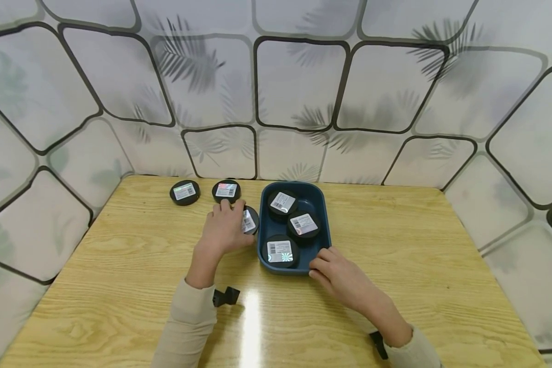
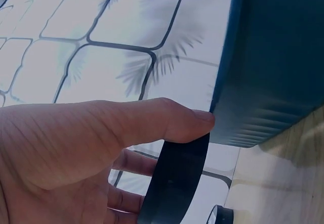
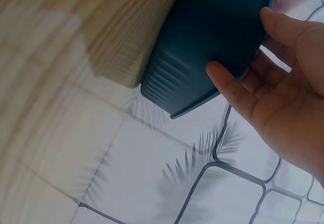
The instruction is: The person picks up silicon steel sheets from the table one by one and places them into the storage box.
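My left hand (image 1: 223,227) grips a black round disc with a white label (image 1: 250,221) just left of a blue bin (image 1: 310,198). In the left wrist view the thumb lies along the held disc's edge (image 2: 179,178), with the other fingers behind it and the bin wall (image 2: 273,57) close by. At the bin's near right corner, my right hand (image 1: 345,281) holds the rim; the right wrist view has its fingers around the bin's edge (image 3: 207,37). Inside the bin sit labelled black discs, at the back (image 1: 283,203), middle right (image 1: 303,225) and front (image 1: 280,251).
Two more labelled black discs lie near the table's back edge, one at far left (image 1: 184,192) and one behind my left hand (image 1: 226,191). The wooden table (image 1: 395,230) meets a patterned cloth backdrop (image 1: 299,87) at the back and sides.
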`<state>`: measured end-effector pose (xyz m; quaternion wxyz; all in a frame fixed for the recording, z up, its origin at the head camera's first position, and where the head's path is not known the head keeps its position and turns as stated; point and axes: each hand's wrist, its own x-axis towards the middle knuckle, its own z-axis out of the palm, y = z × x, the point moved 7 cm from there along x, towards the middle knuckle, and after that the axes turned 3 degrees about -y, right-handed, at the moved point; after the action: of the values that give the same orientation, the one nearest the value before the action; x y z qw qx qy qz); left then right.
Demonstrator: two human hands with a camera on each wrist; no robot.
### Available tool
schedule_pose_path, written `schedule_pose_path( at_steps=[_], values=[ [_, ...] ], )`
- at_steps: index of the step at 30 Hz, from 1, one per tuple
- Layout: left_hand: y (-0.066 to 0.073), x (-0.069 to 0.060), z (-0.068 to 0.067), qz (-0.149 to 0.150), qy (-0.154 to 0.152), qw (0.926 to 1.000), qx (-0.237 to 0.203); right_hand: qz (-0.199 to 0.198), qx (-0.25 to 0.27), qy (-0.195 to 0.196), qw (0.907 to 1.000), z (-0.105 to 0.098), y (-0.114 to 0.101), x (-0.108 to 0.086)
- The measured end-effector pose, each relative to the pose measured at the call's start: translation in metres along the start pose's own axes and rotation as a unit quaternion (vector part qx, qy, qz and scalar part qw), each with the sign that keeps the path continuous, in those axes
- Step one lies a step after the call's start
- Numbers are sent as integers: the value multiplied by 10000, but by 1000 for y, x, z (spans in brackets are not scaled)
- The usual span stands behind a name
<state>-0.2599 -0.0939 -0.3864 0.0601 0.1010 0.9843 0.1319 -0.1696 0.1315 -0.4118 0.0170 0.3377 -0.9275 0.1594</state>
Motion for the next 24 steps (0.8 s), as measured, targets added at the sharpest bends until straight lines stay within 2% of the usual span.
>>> schedule_pose_path(
  at_steps=[10, 24],
  values=[
    [13, -5, -6, 304, 213, 9993, -21, 8, -13, -1, 10000, 1, 1, -1],
    [36, -5, 0, 695, 266, 9972, 91, -81, -5, 154, 9998, 1, 0, -1]
  ],
)
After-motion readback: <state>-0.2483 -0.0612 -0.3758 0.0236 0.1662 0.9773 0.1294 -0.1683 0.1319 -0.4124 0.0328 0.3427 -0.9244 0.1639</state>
